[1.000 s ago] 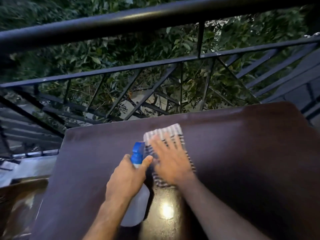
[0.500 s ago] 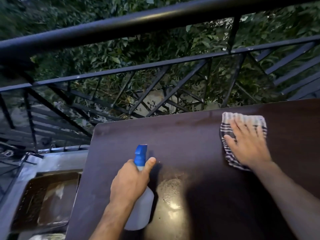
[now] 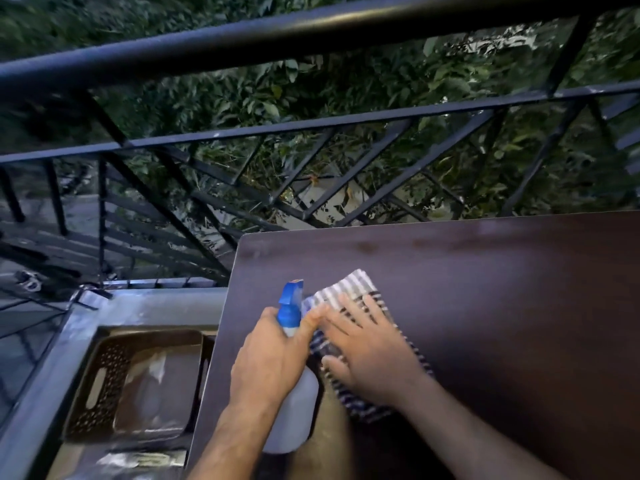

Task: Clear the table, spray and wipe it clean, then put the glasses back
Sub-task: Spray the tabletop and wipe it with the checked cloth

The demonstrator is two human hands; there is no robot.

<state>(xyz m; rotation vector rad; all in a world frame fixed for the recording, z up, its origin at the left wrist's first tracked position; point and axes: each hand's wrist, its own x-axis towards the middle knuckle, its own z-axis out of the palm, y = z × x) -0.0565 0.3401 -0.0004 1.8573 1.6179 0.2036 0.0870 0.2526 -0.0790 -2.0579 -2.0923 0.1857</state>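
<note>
A dark brown table (image 3: pixel 485 306) fills the frame from 3 to 6 o'clock, with a black railing (image 3: pixel 311 29) running behind it at 12. On the table near its left edge lies a striped cloth (image 3: pixel 349 289); the right hand (image 3: pixel 370 355) presses flat on it, fingers straight and spread toward 11 o'clock. Just beside it at 9 o'clock, the left hand (image 3: pixel 270 358) grips a spray bottle (image 3: pixel 294 410) at the neck, its blue nozzle (image 3: pixel 291 299) pointing to 12, touching the cloth's edge.
</note>
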